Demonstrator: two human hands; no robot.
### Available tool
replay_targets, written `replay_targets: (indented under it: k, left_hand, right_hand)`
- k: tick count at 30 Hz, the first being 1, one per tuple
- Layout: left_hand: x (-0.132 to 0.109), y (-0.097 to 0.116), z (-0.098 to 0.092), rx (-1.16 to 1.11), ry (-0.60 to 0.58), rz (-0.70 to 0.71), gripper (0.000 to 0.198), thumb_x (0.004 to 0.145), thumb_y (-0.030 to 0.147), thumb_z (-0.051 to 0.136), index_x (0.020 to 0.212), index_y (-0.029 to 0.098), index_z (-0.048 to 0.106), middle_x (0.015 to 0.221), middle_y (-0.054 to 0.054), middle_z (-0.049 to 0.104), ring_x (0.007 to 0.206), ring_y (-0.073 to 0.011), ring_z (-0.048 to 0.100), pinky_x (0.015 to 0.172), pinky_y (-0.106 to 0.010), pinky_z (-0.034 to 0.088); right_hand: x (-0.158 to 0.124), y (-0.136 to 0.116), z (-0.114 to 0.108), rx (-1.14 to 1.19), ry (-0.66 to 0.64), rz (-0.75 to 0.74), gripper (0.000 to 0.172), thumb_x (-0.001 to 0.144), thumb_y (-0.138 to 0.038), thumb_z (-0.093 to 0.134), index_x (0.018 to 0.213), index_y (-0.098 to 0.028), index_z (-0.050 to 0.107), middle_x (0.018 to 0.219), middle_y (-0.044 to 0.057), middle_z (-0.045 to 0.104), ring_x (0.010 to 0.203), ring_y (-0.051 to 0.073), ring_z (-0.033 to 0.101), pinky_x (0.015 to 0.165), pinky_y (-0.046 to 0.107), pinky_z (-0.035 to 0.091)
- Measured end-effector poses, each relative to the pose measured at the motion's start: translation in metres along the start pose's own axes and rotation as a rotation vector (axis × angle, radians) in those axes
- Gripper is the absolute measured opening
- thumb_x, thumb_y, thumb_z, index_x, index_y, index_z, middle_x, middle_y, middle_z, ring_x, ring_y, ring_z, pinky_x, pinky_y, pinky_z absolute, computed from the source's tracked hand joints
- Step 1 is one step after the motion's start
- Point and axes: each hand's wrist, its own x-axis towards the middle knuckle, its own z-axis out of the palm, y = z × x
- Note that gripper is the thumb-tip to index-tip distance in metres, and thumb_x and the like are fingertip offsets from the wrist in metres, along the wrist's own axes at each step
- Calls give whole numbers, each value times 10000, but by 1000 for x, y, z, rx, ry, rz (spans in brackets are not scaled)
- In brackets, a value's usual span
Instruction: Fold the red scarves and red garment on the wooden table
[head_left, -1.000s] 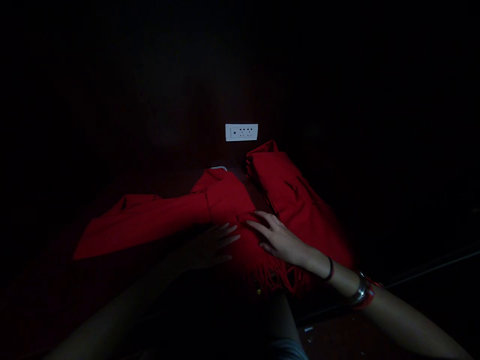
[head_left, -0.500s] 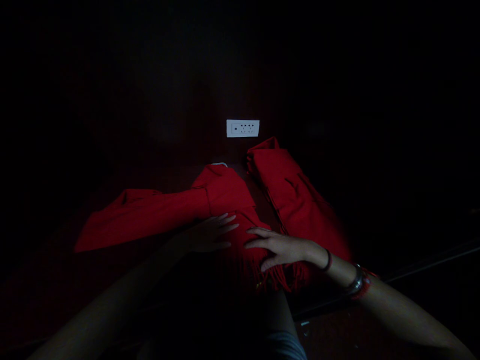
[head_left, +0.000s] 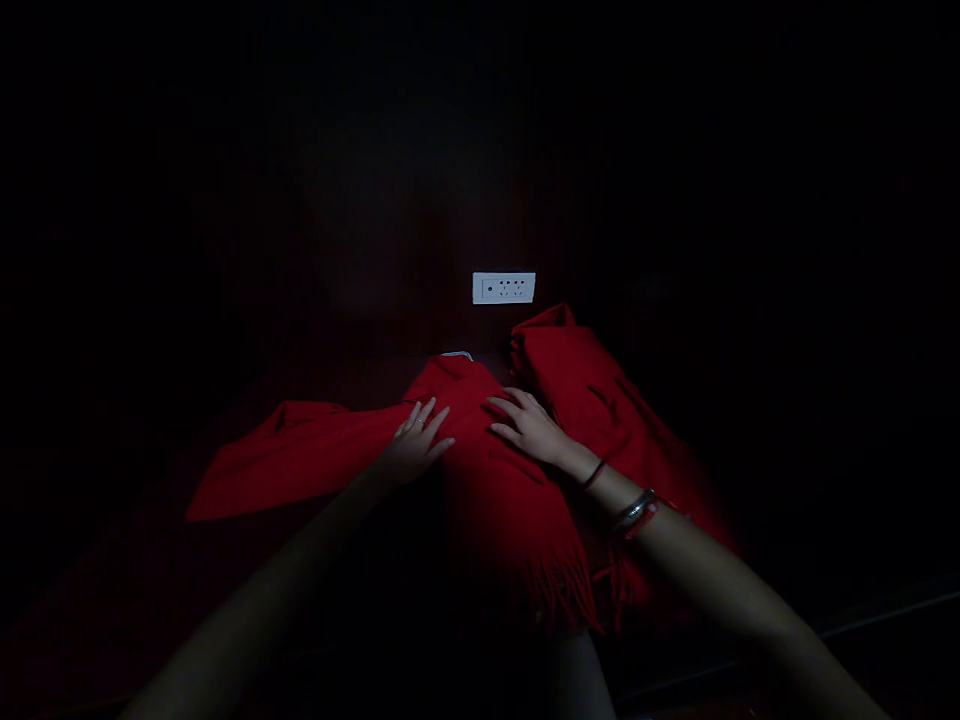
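Observation:
A red fringed scarf (head_left: pixel 495 500) lies on a dark surface before me, one part stretching off to the left and the fringed end hanging toward me. On its left side rests my left hand (head_left: pixel 415 443), fingers spread, a ring on one finger. My right hand (head_left: pixel 529 425) lies on the scarf's right edge with fingers outstretched, palm down. Neither hand grips the cloth. Just beyond my right forearm lies a second folded bundle of red cloth (head_left: pixel 600 390), its lower end fading into the dark.
A white wall socket (head_left: pixel 504 288) sits on the dark wall behind the cloth. A pale-edged object (head_left: pixel 459 355) peeks out behind the scarf, mostly covered. My leg (head_left: pixel 581 675) shows at the bottom. Most of the surroundings are too dark to make out.
Both hands have moved farther forward over the scarf. Its near part now lies flatter, with the fringe extended nearer to me. The view has shifted slightly.

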Motion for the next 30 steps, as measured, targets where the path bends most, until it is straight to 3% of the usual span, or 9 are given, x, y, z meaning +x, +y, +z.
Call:
replay_targets:
  k: [4, 7, 10, 13, 15, 18, 23, 28, 30]
  left_hand:
    - [-6, -4, 16, 28, -146, -58, 609, 810, 546, 332, 1335, 244, 266, 1415, -117, 189, 1257, -365, 188, 948, -550, 235]
    - [-13, -9, 17, -5, -177, 52, 620, 782, 576, 365, 1318, 270, 299, 1409, -112, 210, 1254, -360, 204, 949, -553, 226]
    - [-2, -17, 1, -95, -45, 16, 545, 809, 523, 356, 1259, 218, 399, 1347, -125, 318, 1203, -286, 336, 959, -445, 292]
    - [30, -32, -25, -130, 117, -262, 512, 848, 449, 289, 1213, 123, 442, 1251, -156, 423, 1130, -245, 431, 954, -363, 318]
    - [54, -44, -38, -151, 38, -473, 516, 840, 435, 305, 1206, 97, 442, 1207, -167, 476, 1114, -250, 455, 912, -339, 359]
    - [80, -60, -43, -199, -101, -618, 480, 819, 408, 364, 1146, 80, 490, 1143, -176, 542, 1052, -249, 516, 831, -302, 415]
    - [106, -64, -32, -204, -57, -573, 379, 781, 326, 453, 1107, 144, 516, 1176, -143, 533, 1078, -220, 501, 850, -292, 399]
    - [132, -56, -27, -200, -112, -661, 294, 660, 330, 591, 864, 119, 596, 1027, -221, 592, 995, -375, 526, 761, -490, 404]
    - [139, -55, -25, -244, -144, -675, 216, 582, 227, 645, 767, 128, 594, 958, -195, 623, 963, -384, 540, 737, -484, 415]
  right_hand:
    - [7, -3, 10, -45, -408, 151, 614, 834, -476, 363, 1338, -135, 280, 1375, 206, 221, 1248, 297, 249, 967, 425, 289]
    - [-1, -3, 7, -63, -527, 155, 645, 830, -479, 365, 1345, -108, 256, 1381, 223, 194, 1236, 296, 279, 969, 406, 291]
    - [6, 5, -6, -23, -515, 70, 588, 783, -464, 469, 1266, -133, 416, 1311, 180, 372, 1156, 257, 414, 929, 338, 347]
    - [41, 14, -22, 26, -418, 40, 371, 807, -373, 468, 1083, -155, 585, 1119, 104, 573, 1028, 198, 524, 873, 250, 374]
    - [72, 18, -28, 13, -323, 142, 316, 823, -310, 448, 1032, -137, 609, 1062, 102, 605, 992, 193, 542, 834, 225, 380]
    - [115, 24, -23, 0, -241, 292, 290, 816, -245, 451, 1033, -129, 604, 1075, 103, 598, 1003, 191, 536, 794, 197, 381]
    - [158, 37, 3, -3, -225, 419, 279, 810, -212, 438, 981, -103, 630, 1018, 135, 620, 946, 189, 574, 711, 192, 410]
    - [184, 47, 17, 13, -185, 577, 389, 780, -336, 486, 1037, -68, 600, 1058, 192, 588, 952, 256, 572, 679, 264, 448]
    - [191, 49, 20, 28, -175, 602, 429, 750, -380, 520, 1054, -86, 593, 1086, 189, 574, 971, 270, 561, 700, 290, 452]
